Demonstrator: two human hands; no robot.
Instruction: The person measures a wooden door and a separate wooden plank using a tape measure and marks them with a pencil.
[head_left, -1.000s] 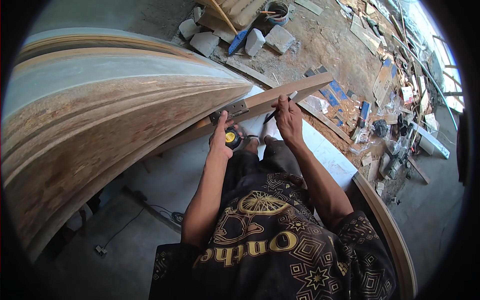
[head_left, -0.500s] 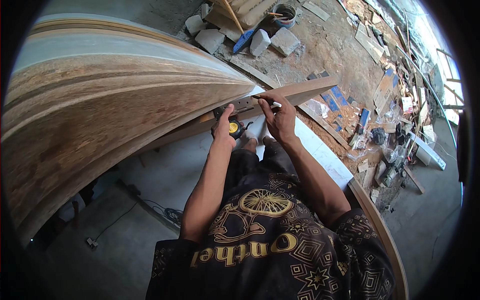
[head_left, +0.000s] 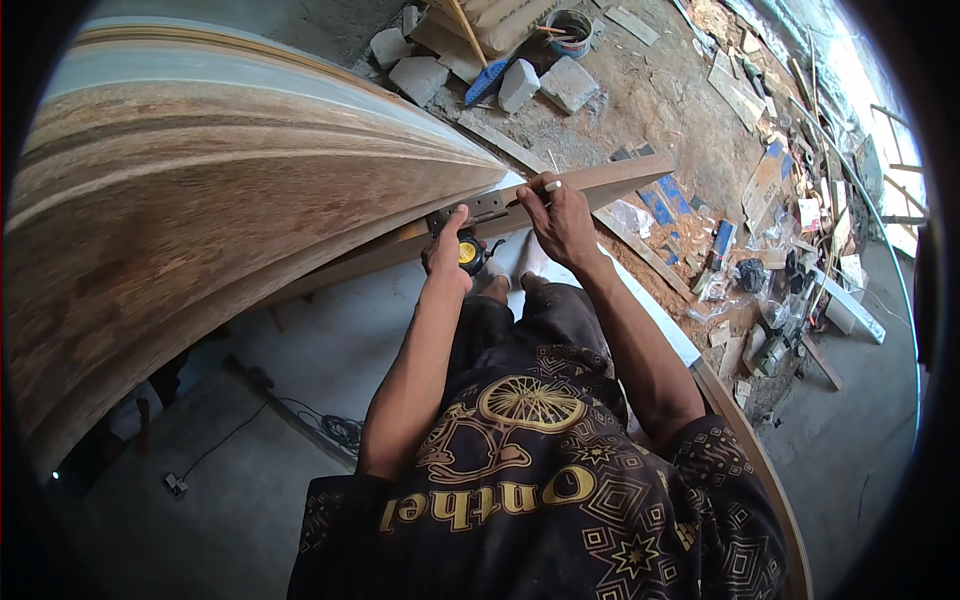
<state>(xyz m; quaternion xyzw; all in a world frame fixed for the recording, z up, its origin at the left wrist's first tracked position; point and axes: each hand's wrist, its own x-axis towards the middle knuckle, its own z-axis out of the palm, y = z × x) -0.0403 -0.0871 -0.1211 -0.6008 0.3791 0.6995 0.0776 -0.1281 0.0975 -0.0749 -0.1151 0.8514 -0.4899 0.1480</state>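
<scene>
- Fingers of the right hand [head_left: 562, 222] pinch a white-ended pen [head_left: 553, 186] beside the hinge [head_left: 484, 204]; a loose pinch could let it skid.
- Left hand [head_left: 446, 258] fingers curl round the tape measure [head_left: 467, 253], thumb on the hinge, which lies against the wooden beam [head_left: 622, 177]; uneven thumb pressure could shift it.
- That shared grip could drop the tape.
</scene>
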